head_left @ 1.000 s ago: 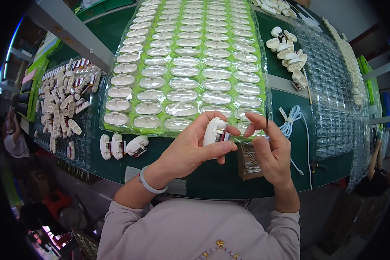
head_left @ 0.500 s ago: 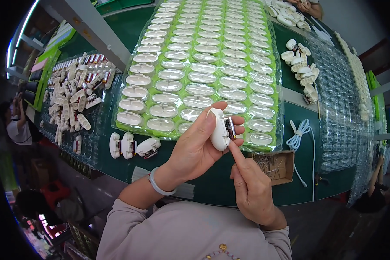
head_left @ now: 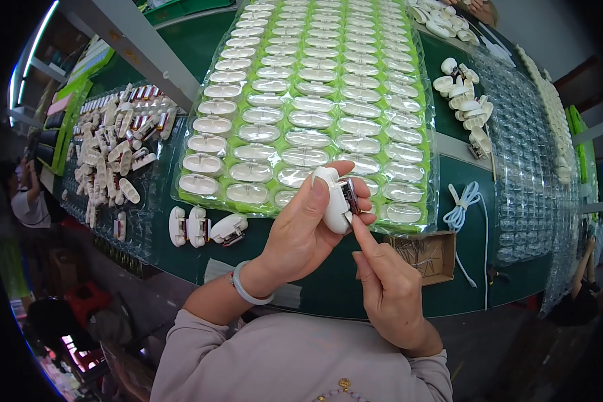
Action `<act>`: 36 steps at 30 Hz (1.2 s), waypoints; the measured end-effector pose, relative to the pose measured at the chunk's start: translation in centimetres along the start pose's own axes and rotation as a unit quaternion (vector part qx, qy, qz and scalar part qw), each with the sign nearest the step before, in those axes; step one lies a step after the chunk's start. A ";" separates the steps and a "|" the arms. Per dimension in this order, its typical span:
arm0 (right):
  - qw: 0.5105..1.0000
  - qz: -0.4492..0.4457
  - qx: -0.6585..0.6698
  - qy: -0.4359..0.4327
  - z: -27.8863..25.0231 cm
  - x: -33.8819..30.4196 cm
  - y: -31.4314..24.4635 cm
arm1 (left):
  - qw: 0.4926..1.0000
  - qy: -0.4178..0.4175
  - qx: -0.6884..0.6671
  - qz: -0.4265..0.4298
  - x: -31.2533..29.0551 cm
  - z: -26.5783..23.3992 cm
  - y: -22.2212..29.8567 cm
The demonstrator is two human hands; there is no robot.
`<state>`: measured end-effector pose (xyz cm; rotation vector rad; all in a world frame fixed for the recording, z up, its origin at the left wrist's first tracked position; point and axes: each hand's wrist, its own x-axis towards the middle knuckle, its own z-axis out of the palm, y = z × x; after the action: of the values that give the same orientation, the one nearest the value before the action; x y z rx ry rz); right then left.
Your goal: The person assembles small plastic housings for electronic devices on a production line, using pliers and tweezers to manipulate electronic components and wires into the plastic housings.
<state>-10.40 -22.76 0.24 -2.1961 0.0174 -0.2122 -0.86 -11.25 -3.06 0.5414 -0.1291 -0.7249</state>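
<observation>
My left hand (head_left: 295, 231) is closed round a white oval plastic case (head_left: 329, 201), with its thumb along the near side and its fingers behind. A dark and metallic insert (head_left: 349, 199) stands out from the case's right side. My right hand (head_left: 394, 289) reaches up from the lower right, its index finger stretched to the lower end of the case by the insert. The right thumb stays apart from that finger, and the others are curled; nothing is visible between them. Just left of my hands, a row of similar white cases (head_left: 197, 226) with exposed inserts lies on the table.
A green tray (head_left: 183, 195) under clear plastic holds rows of white oval shells. Loose white parts (head_left: 110, 154) pile up at the left. At the right are a small cardboard box (head_left: 442, 261) of thin metal pins, a coiled white cable (head_left: 463, 211) and clear blister trays (head_left: 522, 161).
The white case has shifted slightly left and turned a little in my left hand. My right index fingertip has moved slightly up and left with it.
</observation>
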 end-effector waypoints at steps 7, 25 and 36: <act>0.998 -0.021 -0.042 0.031 1.0 0.0 0.1 | 0.996 -0.051 0.016 0.074 0.0 -0.5 -1.4; 0.952 0.057 -0.237 0.187 -10.7 3.1 6.8 | 0.938 -0.012 0.345 0.020 -6.7 0.2 7.1; 0.945 0.155 -0.262 0.116 -16.1 9.0 19.0 | 0.589 0.011 0.800 0.114 -7.7 -4.4 4.2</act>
<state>-2.80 -47.68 -4.35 -2.6386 0.6118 -0.3141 -2.83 -1.71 -4.17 2.2397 -0.8674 -0.1301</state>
